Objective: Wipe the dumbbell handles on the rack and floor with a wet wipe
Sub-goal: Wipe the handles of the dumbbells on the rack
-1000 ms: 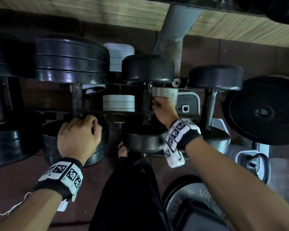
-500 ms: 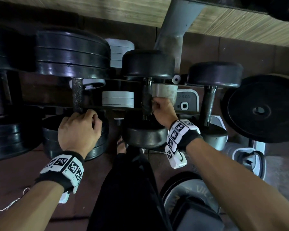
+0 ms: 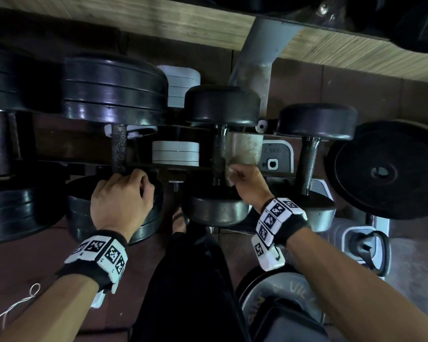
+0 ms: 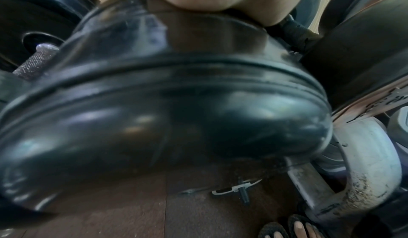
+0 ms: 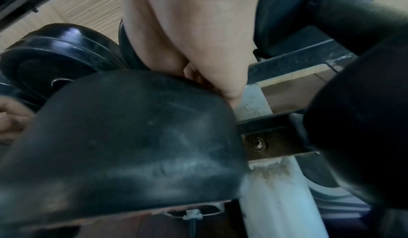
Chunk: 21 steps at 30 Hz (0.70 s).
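Three dumbbells lie across the rack's dark rail (image 3: 84,165). My left hand (image 3: 134,176) grips the near end of the big plate dumbbell, at the foot of its knurled handle (image 3: 118,149); its near head (image 4: 165,111) fills the left wrist view. My right hand (image 3: 232,172) pinches a white wet wipe (image 3: 230,169) against the lower part of the middle dumbbell's handle (image 3: 219,154), just above its near head (image 5: 121,137). Most of the wipe is hidden by my fingers. A third dumbbell's handle (image 3: 309,164) stands untouched to the right.
The grey rack post (image 3: 255,58) rises behind the middle dumbbell. A large black plate (image 3: 386,171) leans at the right, with grey kettlebells (image 3: 363,243) below it. White plate stacks (image 3: 176,151) sit under the rack. My black-clad leg (image 3: 190,280) and sandalled foot (image 3: 181,220) are between my arms.
My right hand has slid with the wipe down the middle handle toward the near head. The left hand keeps its hold.
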{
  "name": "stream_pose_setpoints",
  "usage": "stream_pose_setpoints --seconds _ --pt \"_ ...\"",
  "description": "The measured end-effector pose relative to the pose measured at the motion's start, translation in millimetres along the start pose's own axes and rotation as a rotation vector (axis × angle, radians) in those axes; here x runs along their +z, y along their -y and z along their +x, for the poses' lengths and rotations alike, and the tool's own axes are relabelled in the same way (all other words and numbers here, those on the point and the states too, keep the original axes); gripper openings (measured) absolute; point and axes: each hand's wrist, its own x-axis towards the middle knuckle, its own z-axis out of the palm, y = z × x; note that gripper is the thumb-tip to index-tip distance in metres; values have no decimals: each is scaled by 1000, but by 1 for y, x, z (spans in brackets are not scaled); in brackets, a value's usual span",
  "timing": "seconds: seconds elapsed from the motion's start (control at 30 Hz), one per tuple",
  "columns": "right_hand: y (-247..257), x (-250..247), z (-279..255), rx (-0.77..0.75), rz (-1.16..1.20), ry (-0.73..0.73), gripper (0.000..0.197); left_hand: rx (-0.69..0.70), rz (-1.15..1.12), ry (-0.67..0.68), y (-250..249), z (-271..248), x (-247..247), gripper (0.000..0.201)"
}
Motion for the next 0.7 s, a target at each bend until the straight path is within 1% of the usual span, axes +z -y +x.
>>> stream_pose_setpoints --seconds 0.07,0.17,0.23,0.27,0.3,0.4,0.47,0.5,0.57,0.63,0.7 --pt "9 -7 7 -13 -12 -22 34 -7 3 -4 -1 1 0 20" --pt "32 -15 38 -52 18 -217 25 -9 4 -6 -1 1 1 19" --pt "38 -12 47 -69 -19 -292 19 -8 8 11 0 1 2 20" --pt "35 -8 43 -63 -41 -286 19 -6 8 20 1 1 2 20" --pt "30 -4 32 -56 -68 -249 20 -4 5 21 1 0 2 20" --pt "11 3 -8 -38 -161 -85 23 -9 5 30 1 0 2 23" --pt "6 -3 -13 -85 -186 -38 26 -13 10 32 0 1 1 23" --pt "9 -8 -6 -100 -184 -58 23 -17 8 30 1 1 1 22" --pt "23 -17 12 -101 -85 -213 18 -15 -4 24 0 0 1 20" --pt "40 -21 25 -127 16 -364 21 -11 -1 17 1 0 0 19" --pt "45 -14 21 -132 14 -409 21 -8 1 25 1 1 0 19"
